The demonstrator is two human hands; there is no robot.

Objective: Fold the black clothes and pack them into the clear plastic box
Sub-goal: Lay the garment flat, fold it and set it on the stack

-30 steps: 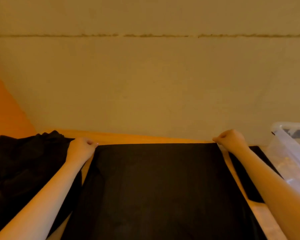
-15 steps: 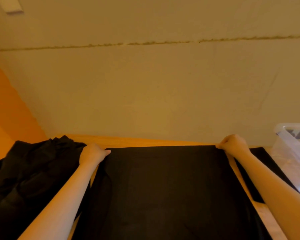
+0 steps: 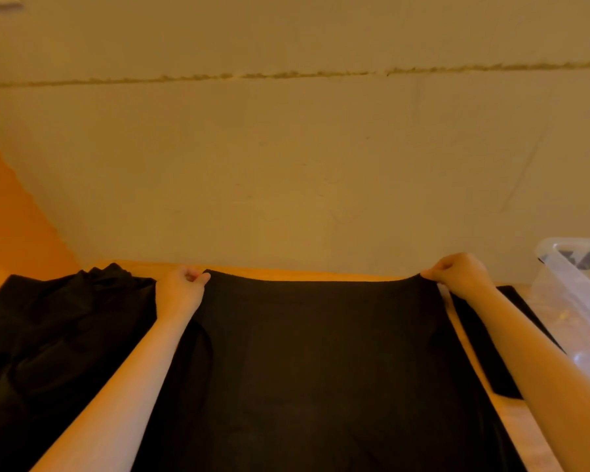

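A black garment [image 3: 314,362] lies spread flat down the middle of the wooden table. My left hand [image 3: 181,291] pinches its far left corner. My right hand [image 3: 460,274] pinches its far right corner. The far edge sags slightly between the two hands and sits a little off the table. A crumpled pile of black clothes [image 3: 58,335] lies to the left, partly under my left forearm. The clear plastic box [image 3: 573,287] stands at the right edge, only partly in view.
A flat black piece [image 3: 487,352] lies on the table between the spread garment and the box. The table's far edge [image 3: 286,272] meets a pale wall close behind the garment. An orange surface [image 3: 11,226] runs along the left.
Both hands have lifted the garment's far corners slightly, so the far edge now dips in the middle. The view has shifted, showing more of the pile on the left.
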